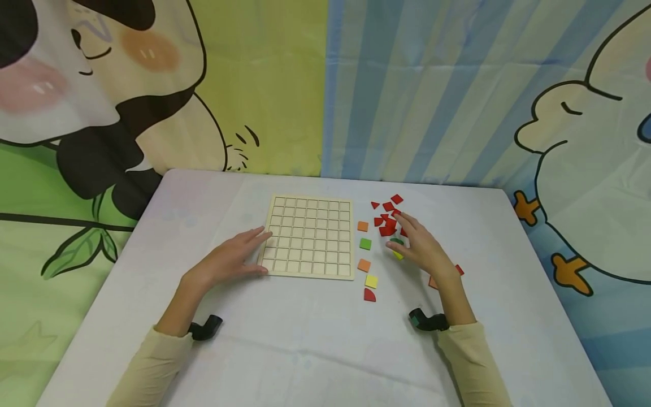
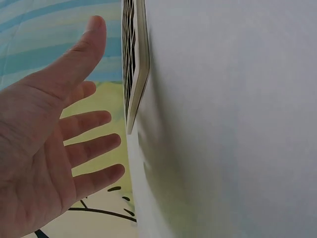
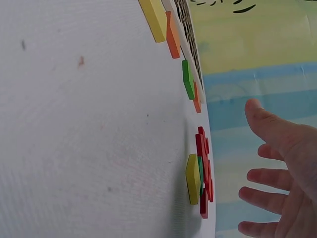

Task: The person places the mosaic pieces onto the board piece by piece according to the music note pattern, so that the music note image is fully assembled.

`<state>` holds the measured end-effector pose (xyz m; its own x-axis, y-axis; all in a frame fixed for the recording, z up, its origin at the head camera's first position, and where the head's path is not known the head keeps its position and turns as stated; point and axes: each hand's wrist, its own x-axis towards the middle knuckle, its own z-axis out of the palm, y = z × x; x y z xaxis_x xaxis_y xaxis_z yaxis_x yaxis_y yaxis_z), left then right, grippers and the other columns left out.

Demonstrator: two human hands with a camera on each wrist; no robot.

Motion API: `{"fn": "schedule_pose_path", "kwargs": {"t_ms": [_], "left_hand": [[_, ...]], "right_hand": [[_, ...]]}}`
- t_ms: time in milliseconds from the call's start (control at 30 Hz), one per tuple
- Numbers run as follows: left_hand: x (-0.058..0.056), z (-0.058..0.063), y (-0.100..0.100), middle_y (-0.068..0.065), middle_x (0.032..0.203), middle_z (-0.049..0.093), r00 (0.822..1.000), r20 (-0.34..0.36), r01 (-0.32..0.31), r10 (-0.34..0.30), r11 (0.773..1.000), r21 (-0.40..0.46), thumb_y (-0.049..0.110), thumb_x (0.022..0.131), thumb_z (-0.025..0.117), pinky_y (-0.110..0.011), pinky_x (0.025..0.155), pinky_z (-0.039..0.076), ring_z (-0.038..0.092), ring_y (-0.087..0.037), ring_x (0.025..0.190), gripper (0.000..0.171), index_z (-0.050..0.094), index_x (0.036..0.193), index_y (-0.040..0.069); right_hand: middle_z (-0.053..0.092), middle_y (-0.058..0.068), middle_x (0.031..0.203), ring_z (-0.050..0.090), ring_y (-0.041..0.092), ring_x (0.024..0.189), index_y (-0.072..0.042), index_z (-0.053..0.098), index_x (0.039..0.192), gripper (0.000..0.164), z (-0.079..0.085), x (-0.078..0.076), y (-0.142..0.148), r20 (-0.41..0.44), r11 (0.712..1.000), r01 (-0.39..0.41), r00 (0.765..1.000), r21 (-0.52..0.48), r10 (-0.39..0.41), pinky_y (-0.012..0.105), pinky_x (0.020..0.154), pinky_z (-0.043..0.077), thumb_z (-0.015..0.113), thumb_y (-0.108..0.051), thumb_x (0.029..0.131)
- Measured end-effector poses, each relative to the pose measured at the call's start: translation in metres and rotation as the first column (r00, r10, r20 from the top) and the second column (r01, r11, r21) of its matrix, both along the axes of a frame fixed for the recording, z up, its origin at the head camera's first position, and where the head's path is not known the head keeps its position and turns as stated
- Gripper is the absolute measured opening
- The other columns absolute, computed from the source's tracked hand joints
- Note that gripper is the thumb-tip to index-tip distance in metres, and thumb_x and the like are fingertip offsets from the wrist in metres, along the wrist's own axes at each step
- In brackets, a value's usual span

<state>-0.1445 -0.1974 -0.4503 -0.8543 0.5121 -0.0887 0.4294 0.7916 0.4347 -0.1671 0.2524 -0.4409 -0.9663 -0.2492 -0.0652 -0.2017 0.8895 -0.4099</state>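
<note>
A pale wooden grid board lies flat on the table with bare squares. My left hand is at its left edge, fingers spread and holding nothing; in the left wrist view the palm faces the board's side. My right hand hovers, fingers spread, over a cluster of red pieces. Beneath it show a green piece and a yellow piece. Part of the cluster is hidden by the right hand in the head view.
Right of the board runs a column: an orange square, a green square, another orange square, a yellow square and a red quarter-circle. An orange piece lies by the right wrist. Printed cloth hangs behind the table.
</note>
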Motion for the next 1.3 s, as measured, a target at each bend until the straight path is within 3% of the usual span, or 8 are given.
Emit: {"fn": "schedule_pose_path", "kwargs": {"t_ms": [700,900,1133,1300], "left_hand": [[0.002,-0.008,0.002,-0.015,0.155,0.037,0.999,-0.026,0.043,-0.044,0.999,-0.022,0.043,0.077,0.078,-0.054,0.108,0.039,0.04,-0.037,0.139,0.088,0.038,0.15,0.015],[0.002,-0.007,0.003,-0.017,0.154,0.038,0.998,-0.024,0.051,-0.052,0.998,-0.034,0.043,0.078,0.078,-0.054,0.109,0.038,0.04,-0.037,0.139,0.085,0.041,0.148,0.012],[0.003,-0.007,0.003,-0.017,0.153,0.039,0.998,-0.037,0.057,-0.059,0.997,-0.05,0.042,0.079,0.078,-0.053,0.109,0.038,0.041,-0.037,0.139,0.083,0.043,0.146,0.009],[0.002,-0.008,0.004,-0.017,0.154,0.038,0.997,-0.03,0.064,-0.066,0.996,-0.059,0.042,0.079,0.077,-0.053,0.109,0.038,0.041,-0.037,0.139,0.083,0.042,0.147,0.008]], "right_hand": [[0.034,0.022,0.154,0.034,0.042,0.14,-0.004,0.036,0.149,0.074,-0.011,-0.004,-0.003,0.021,0.999,-0.034,0.999,0.01,0.034,0.059,0.111,0.034,0.068,-0.034,0.09],[0.039,0.021,0.15,0.038,0.04,0.138,-0.003,0.043,0.145,0.063,-0.014,-0.01,-0.004,0.015,0.999,-0.042,0.999,0.017,0.042,0.057,0.11,0.036,0.067,-0.028,0.092],[0.048,0.02,0.145,0.042,0.04,0.135,-0.002,0.055,0.136,0.046,-0.02,-0.012,-0.006,-0.043,0.985,-0.144,0.988,0.091,0.148,0.054,0.111,0.036,0.064,-0.016,0.093],[0.052,0.019,0.144,0.04,0.041,0.138,0.001,0.057,0.133,0.042,-0.017,-0.01,-0.007,-0.028,0.968,-0.212,0.976,0.137,0.217,0.055,0.114,0.031,0.063,-0.011,0.093]]}}
